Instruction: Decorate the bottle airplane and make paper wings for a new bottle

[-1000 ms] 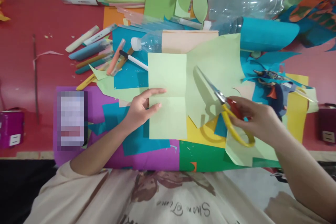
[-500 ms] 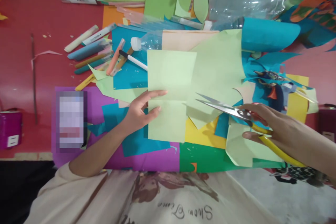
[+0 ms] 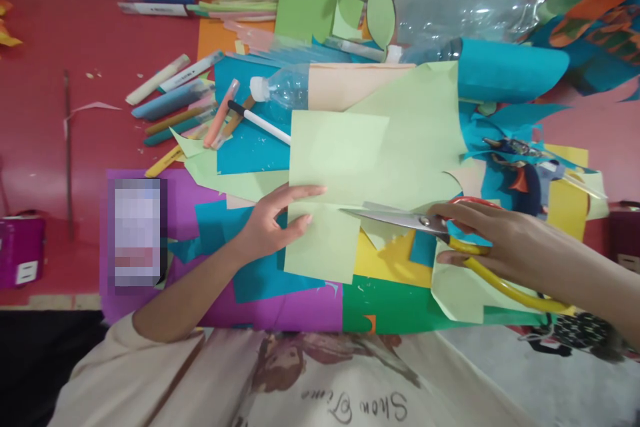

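My left hand (image 3: 280, 223) pinches the left edge of a pale green sheet of paper (image 3: 330, 153), thumb and fingers on its face near a crosswise line. In my right hand (image 3: 505, 243) are scissors (image 3: 395, 217) with yellow and red handles, fingers wrapped through the loops. Their blades point left and lie at the crosswise line of the sheet, with the tip near its middle. Under and behind the sheet lies a larger pale green paper (image 3: 425, 120). Another pale green piece (image 3: 455, 287) rests below my right hand.
Several markers (image 3: 170, 97) lie at the left, and a phone (image 3: 135, 230) with a blurred screen on purple paper. A clear bottle (image 3: 287, 87) wrapped in peach paper lies beyond the sheet, near a blue-wrapped bottle (image 3: 515, 70). Paper scraps (image 3: 520, 147) cover the right side.
My right hand has brought the scissors leftward onto the sheet, and the blades have closed together. The sheet has shifted slightly right and its upper part now leans right.
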`<state>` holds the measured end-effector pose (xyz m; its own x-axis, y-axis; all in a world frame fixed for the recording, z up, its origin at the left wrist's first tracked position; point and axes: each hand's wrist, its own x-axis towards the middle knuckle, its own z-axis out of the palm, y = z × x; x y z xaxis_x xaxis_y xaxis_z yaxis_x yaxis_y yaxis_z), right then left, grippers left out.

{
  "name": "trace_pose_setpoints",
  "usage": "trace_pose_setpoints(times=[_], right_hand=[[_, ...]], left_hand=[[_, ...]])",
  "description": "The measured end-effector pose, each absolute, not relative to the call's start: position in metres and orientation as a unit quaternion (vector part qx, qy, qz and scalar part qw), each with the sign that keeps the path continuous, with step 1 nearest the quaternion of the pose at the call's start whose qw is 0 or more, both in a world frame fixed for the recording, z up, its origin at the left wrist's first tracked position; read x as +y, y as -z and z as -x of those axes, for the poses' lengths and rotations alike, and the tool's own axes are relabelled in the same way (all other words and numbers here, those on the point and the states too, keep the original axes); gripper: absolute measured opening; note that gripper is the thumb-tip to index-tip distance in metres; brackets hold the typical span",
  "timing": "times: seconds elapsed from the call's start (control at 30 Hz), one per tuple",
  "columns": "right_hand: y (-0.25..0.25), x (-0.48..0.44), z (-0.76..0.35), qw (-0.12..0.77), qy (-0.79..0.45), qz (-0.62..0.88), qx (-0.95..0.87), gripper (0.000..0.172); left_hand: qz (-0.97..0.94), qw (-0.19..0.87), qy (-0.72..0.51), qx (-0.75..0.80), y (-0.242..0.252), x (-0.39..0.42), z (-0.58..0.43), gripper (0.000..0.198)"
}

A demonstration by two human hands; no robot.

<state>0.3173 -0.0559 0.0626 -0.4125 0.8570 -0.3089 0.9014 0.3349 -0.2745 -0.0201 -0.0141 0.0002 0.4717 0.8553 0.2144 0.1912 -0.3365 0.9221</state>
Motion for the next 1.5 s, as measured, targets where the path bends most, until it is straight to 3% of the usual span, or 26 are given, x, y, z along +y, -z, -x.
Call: trace_pose_setpoints(times=[0.17, 0.47, 0.7, 0.93, 1.2, 1.5], right_hand=[[-0.065, -0.051, -0.310, 0.079, 0.214, -0.542, 0.809, 0.085], [-0.060, -0.052, -0.309, 0.107, 0.244, -0.551, 0.791, 0.056], [-0.063, -0.048, -0.306, 0.096, 0.231, -0.536, 0.806, 0.060], [-0.058, -0.052, -0.312, 0.041, 0.180, -0.512, 0.839, 0.075], [-0.064, -0.053, -0.316, 0.092, 0.214, -0.519, 0.823, 0.052], [-0.060, -0.055, -0.321, 0.073, 0.205, -0.509, 0.833, 0.061]], left_hand=[[-0.731, 0.453, -0.365, 0.356, -0.001, -0.016, 0.019, 0.043], [-0.738, 0.450, -0.353, 0.358, -0.004, -0.016, 0.018, 0.041], [-0.742, 0.447, -0.350, 0.357, -0.004, -0.016, 0.018, 0.040], [-0.734, 0.462, -0.330, 0.374, -0.004, -0.016, 0.018, 0.037], [-0.726, 0.478, -0.326, 0.370, -0.003, -0.016, 0.017, 0.042], [-0.728, 0.477, -0.314, 0.379, -0.003, -0.017, 0.017, 0.041]])
